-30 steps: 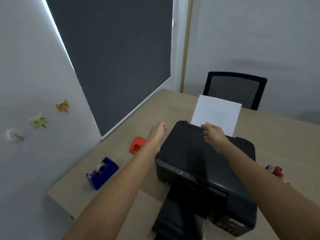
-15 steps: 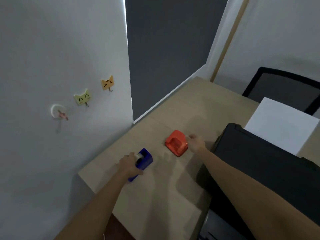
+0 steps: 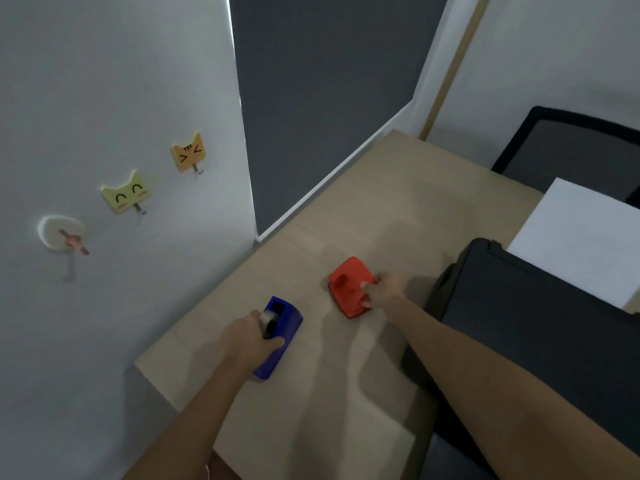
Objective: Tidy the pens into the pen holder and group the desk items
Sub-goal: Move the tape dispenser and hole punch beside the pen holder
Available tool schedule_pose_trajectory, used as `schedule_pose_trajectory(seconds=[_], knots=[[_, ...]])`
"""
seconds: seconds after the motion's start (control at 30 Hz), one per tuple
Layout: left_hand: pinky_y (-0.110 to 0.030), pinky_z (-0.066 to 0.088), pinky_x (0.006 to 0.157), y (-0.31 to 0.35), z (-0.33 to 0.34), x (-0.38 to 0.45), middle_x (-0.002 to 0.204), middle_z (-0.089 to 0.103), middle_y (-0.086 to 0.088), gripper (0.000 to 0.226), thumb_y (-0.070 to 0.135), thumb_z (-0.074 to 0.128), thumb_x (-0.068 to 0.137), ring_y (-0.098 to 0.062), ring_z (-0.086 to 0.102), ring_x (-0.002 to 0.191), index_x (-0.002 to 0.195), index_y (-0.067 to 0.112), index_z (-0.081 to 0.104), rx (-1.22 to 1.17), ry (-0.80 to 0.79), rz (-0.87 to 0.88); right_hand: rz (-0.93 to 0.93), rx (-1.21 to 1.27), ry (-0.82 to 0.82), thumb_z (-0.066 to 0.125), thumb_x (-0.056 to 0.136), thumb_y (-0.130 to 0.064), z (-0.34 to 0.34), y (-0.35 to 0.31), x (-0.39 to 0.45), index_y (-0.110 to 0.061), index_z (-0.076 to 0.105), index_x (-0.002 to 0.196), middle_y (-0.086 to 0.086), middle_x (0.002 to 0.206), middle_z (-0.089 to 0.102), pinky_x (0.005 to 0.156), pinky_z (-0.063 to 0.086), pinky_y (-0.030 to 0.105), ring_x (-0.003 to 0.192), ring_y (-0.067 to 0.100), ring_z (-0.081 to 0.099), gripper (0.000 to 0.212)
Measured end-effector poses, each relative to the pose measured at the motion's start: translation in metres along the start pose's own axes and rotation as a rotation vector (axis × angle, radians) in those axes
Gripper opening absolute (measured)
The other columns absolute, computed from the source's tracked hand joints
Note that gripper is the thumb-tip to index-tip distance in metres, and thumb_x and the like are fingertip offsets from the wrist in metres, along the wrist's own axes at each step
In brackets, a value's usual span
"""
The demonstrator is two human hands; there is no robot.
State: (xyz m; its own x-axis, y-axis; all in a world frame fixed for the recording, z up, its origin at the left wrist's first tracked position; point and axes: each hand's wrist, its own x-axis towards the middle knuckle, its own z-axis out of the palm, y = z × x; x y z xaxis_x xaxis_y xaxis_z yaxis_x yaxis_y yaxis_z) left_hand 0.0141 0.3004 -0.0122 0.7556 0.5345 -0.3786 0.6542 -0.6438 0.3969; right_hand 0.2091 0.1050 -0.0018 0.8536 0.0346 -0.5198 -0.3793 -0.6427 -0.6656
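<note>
A blue tape dispenser (image 3: pixel 283 327) with a grey tape roll sits near the desk's left front corner. My left hand (image 3: pixel 250 337) is wrapped around its near left side, thumb across the top. A red hole punch (image 3: pixel 347 285) lies further back and to the right on the wooden desk (image 3: pixel 398 202). My right hand (image 3: pixel 383 289) grips the punch's right edge, fingers curled over it. No pens or pen holder are in view.
A black printer (image 3: pixel 540 337) with white paper (image 3: pixel 581 237) in its rear tray fills the right side. A black mesh chair (image 3: pixel 571 143) stands behind the desk. The left wall carries cat-shaped hooks (image 3: pixel 188 152), close to the desk edge.
Both hands left the printer, reached left and closed on the tape dispenser and the hole punch. The view swung left toward the wall.
</note>
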Motion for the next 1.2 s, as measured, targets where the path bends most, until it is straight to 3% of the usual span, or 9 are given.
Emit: schedule_pose_trajectory(seconds=[0.17,0.23,0.33,0.47,0.6,0.73,0.87,0.97,1.2], knots=[[-0.028,0.051,0.056,0.032,-0.032,-0.016,0.087,0.068,-0.003,0.049,0.051,0.078,0.064,-0.020,0.065,0.073,0.086,0.015,0.054,-0.034,0.046,0.066,-0.094,0.140,-0.054,0.062,0.089,-0.006,-0.044,-0.037,-0.030,-0.014,0.043,0.073,0.010,0.072,0.053,0.050,0.058,0.036,0.055,0.024,0.060,0.026],[-0.026,0.044,0.052,0.057,-0.052,-0.026,0.084,0.067,-0.001,0.046,0.050,0.079,0.065,-0.019,0.063,0.073,0.082,0.016,0.053,-0.051,0.089,0.122,-0.135,0.226,-0.059,0.060,0.090,-0.004,-0.074,-0.052,-0.045,-0.014,0.041,0.071,0.010,0.070,0.051,0.057,0.060,0.039,0.057,0.022,0.057,0.029],[-0.032,0.055,0.061,0.111,-0.084,-0.048,0.087,0.070,0.001,0.044,0.050,0.080,0.062,-0.018,0.065,0.076,0.087,0.020,0.060,-0.121,0.115,0.211,-0.215,0.333,-0.022,0.060,0.090,-0.004,-0.134,-0.066,-0.069,-0.011,0.046,0.074,0.011,0.074,0.054,0.079,0.058,0.046,0.061,0.024,0.060,0.022],[-0.031,0.054,0.062,0.198,-0.112,-0.091,0.093,0.072,-0.001,0.053,0.052,0.081,0.060,-0.019,0.066,0.082,0.099,0.017,0.066,-0.133,0.143,0.318,-0.307,0.396,0.083,0.065,0.088,-0.007,-0.230,-0.056,-0.109,-0.003,0.054,0.100,0.018,0.095,0.062,0.067,0.062,0.039,0.068,0.025,0.067,0.016],[-0.026,0.047,0.056,0.294,-0.089,-0.162,0.088,0.068,0.000,0.040,0.043,0.082,0.064,-0.017,0.063,0.080,0.090,0.021,0.061,-0.149,0.072,0.491,-0.331,0.417,0.195,0.066,0.087,-0.008,-0.340,0.009,-0.144,-0.007,0.052,0.082,0.017,0.085,0.064,0.069,0.062,0.042,0.066,0.028,0.069,0.014],[-0.041,0.060,0.077,0.374,-0.034,-0.223,0.090,0.072,0.002,0.044,0.050,0.083,0.055,-0.018,0.069,0.083,0.087,0.029,0.061,-0.151,-0.034,0.618,-0.310,0.494,0.265,0.064,0.088,-0.008,-0.436,0.097,-0.162,-0.001,0.056,0.110,0.020,0.099,0.065,0.058,0.060,0.036,0.075,0.029,0.070,0.024],[-0.042,0.060,0.081,0.448,0.049,-0.297,0.095,0.070,0.003,0.056,0.054,0.082,0.055,-0.018,0.068,0.088,0.097,0.022,0.063,-0.102,-0.151,0.740,-0.213,0.580,0.451,0.067,0.085,-0.007,-0.521,0.207,-0.184,-0.013,0.049,0.084,0.019,0.095,0.060,0.041,0.056,0.030,0.067,0.026,0.067,0.019],[-0.037,0.060,0.076,0.484,0.110,-0.342,0.094,0.072,0.003,0.055,0.058,0.079,0.054,-0.017,0.068,0.085,0.094,0.024,0.064,-0.012,-0.213,0.790,-0.130,0.641,0.533,0.067,0.084,-0.002,-0.560,0.277,-0.198,-0.009,0.049,0.087,0.021,0.093,0.059,0.035,0.054,0.029,0.054,0.023,0.066,0.020],[-0.031,0.054,0.069,0.505,0.231,-0.396,0.103,0.069,-0.003,0.057,0.053,0.078,0.060,-0.023,0.066,0.091,0.102,0.018,0.061,0.222,-0.280,0.745,0.081,0.757,0.649,0.070,0.082,-0.004,-0.575,0.401,-0.187,-0.006,0.049,0.101,0.026,0.105,0.061,0.038,0.057,0.036,0.060,0.027,0.064,0.028]])
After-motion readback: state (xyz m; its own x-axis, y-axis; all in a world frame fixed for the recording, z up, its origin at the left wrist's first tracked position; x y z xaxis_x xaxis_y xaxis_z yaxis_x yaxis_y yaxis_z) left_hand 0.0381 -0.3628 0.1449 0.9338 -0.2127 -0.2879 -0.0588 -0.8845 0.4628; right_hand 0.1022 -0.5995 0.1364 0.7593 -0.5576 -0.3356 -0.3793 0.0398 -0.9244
